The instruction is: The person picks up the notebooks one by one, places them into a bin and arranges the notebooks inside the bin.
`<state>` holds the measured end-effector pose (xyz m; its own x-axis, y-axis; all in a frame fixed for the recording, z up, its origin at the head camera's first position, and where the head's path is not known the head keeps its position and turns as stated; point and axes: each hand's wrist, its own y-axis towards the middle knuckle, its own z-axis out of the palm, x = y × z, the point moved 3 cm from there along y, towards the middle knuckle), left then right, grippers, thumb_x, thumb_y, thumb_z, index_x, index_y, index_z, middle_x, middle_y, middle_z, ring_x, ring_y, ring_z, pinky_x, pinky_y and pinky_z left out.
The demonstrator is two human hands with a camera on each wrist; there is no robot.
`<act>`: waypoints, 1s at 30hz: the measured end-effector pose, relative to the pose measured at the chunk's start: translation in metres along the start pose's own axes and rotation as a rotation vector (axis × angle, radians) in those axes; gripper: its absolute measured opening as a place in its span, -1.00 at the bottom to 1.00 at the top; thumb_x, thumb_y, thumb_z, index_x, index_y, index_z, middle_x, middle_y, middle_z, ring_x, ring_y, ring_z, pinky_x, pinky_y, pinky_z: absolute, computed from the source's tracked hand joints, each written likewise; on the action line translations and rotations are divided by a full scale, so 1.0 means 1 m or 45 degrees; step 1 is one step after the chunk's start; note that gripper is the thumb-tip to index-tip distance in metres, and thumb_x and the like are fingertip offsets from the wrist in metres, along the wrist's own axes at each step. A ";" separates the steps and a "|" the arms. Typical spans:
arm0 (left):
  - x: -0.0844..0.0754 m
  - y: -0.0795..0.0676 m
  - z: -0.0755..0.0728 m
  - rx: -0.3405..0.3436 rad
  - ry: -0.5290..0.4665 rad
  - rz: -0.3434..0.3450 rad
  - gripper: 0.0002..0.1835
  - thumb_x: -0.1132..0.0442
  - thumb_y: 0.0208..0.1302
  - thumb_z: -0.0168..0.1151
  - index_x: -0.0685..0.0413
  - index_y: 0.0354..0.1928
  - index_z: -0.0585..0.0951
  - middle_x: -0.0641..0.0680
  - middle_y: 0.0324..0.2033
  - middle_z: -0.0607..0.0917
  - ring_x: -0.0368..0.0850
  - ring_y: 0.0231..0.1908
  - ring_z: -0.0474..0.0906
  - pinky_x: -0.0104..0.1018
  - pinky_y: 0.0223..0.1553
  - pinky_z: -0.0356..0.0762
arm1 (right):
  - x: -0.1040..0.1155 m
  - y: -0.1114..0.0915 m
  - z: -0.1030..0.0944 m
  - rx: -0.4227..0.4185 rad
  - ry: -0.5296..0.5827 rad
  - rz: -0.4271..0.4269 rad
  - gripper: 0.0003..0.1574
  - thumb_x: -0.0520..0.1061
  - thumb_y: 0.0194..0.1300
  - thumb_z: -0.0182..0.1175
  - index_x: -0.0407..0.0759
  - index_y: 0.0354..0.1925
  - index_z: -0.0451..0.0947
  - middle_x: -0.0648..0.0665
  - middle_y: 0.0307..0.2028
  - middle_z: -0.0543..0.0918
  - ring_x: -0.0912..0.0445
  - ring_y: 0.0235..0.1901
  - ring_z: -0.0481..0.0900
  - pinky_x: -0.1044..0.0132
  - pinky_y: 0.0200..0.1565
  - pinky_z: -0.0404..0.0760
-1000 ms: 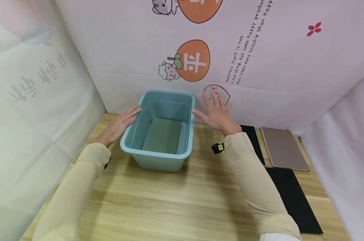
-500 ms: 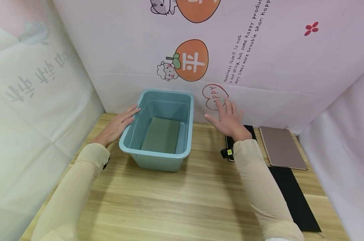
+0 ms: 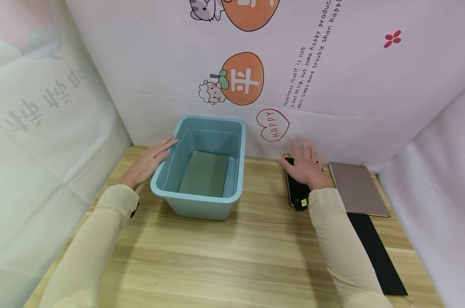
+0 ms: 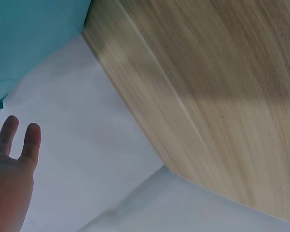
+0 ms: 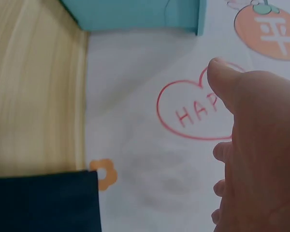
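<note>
A light blue plastic bin [image 3: 199,209] stands on the wooden table near the back wall. Flat on its floor lies a grey-green notebook or board [image 3: 204,173]. My left hand [image 3: 147,162] rests its straight fingers along the bin's left rim; two of its fingers show below the bin wall [image 4: 34,43] in the left wrist view. With fingers spread, my right hand [image 3: 306,167] hovers over a black notebook [image 3: 296,190], partly covering it in the head view. In the right wrist view the same dark notebook [image 5: 43,203] shows below the hand, which holds nothing.
To the right lies a taupe notebook [image 3: 357,188], with another black notebook [image 3: 379,256] nearer, partly behind my right sleeve. Printed white cloth [image 3: 332,137] hangs along the back and both sides of the table [image 3: 213,261].
My right hand has left the bin's right rim and moved right, over the black notebook. My left hand stays at the left rim, and the bin has not moved on the table.
</note>
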<state>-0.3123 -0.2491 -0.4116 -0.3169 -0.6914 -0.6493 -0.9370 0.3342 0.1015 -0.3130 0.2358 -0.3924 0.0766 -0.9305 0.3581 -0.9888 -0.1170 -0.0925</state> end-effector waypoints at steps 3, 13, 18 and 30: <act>0.001 0.000 0.000 -0.001 0.009 0.000 -0.48 -0.24 0.62 -0.33 -0.66 0.55 0.12 -0.41 0.61 -0.07 0.03 0.66 -0.19 0.41 0.53 -0.20 | -0.009 -0.002 0.002 -0.010 -0.001 0.023 0.22 0.67 0.37 -0.25 0.16 0.66 -0.46 -0.29 0.63 -0.52 -0.39 0.57 -0.61 -0.60 0.34 -0.58; 0.002 0.000 -0.001 -0.007 0.016 0.026 -0.47 -0.21 0.63 -0.32 -0.59 0.57 0.12 -0.35 0.62 -0.07 0.06 0.65 -0.17 0.40 0.54 -0.19 | -0.033 -0.010 0.010 0.007 -0.061 0.075 0.21 0.66 0.39 -0.30 0.16 0.64 -0.54 -0.36 0.61 -0.52 -0.45 0.55 -0.60 -0.65 0.29 -0.60; 0.000 -0.001 0.001 -0.006 0.007 0.010 -0.48 -0.19 0.64 -0.31 -0.60 0.57 0.12 -0.34 0.62 -0.06 0.05 0.65 -0.17 0.40 0.54 -0.19 | -0.044 -0.011 0.014 0.015 -0.048 0.082 0.24 0.66 0.39 -0.28 0.09 0.65 -0.51 -0.38 0.61 -0.52 -0.47 0.54 -0.62 -0.66 0.27 -0.61; 0.001 0.000 0.000 -0.011 -0.008 0.002 -0.48 -0.21 0.63 -0.30 -0.63 0.56 0.12 -0.36 0.62 -0.06 0.04 0.65 -0.18 0.43 0.52 -0.19 | -0.069 -0.020 0.028 0.056 -0.013 0.145 0.29 0.67 0.38 -0.29 -0.03 0.65 -0.48 -0.43 0.58 -0.56 -0.48 0.51 -0.68 -0.66 0.26 -0.64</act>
<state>-0.3122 -0.2499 -0.4118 -0.3179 -0.6869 -0.6536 -0.9376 0.3299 0.1093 -0.2953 0.2924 -0.4414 -0.0345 -0.9421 0.3335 -0.9847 -0.0251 -0.1725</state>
